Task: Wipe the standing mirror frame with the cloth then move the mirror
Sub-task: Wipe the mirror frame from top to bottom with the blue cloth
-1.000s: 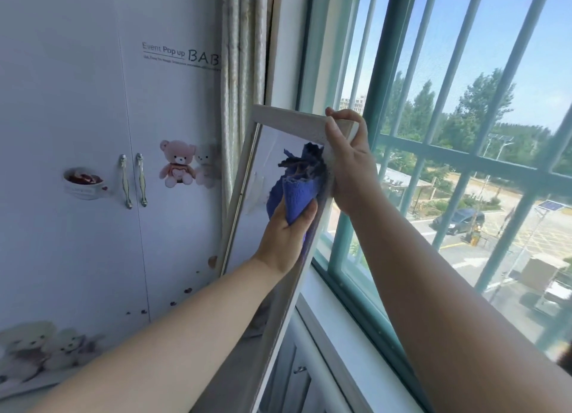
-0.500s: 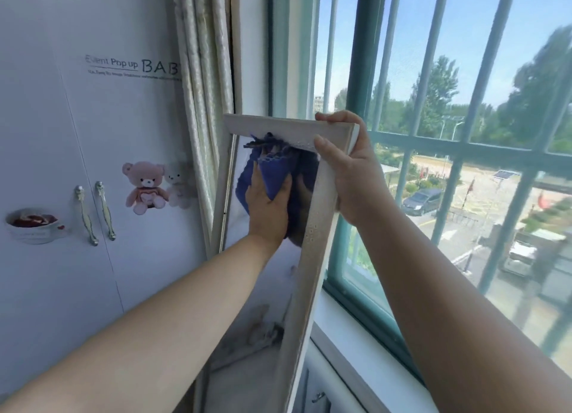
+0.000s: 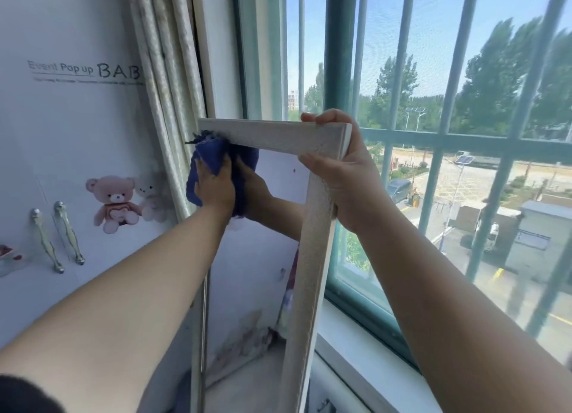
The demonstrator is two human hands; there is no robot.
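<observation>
Blue cloth (image 3: pixel 213 155) is bunched under my left hand (image 3: pixel 213 186), fingers curled into it and pressing it at the top left corner of the mirror frame (image 3: pixel 278 137), where the pale top rail meets the left upright. My right hand (image 3: pixel 343 177) grips the top right corner, fingers (image 3: pixel 322 117) hooked over the rail and thumb on its front face. The mirror stands tilted between the curtain (image 3: pixel 167 103) and the window; its foot is out of view, so I cannot tell what it rests on.

Only that one corner grip steadies it, as I judge it. If I rub hard at the left corner, the frame could twist about my right hand, or its foot could slide. The cloth's loose fringe sits just beside the curtain folds and could drag them along. A wipe that drifts onto the glass (image 3: pixel 269 258) may smear it.

Room is tight: the wardrobe (image 3: pixel 62 134) and its handles (image 3: pixel 58 236) lie just beyond the curtain on the left, the window bars (image 3: pixel 399 72) and windowsill (image 3: pixel 356 350) close on the right. For the move, the free way looks to be back toward me.
</observation>
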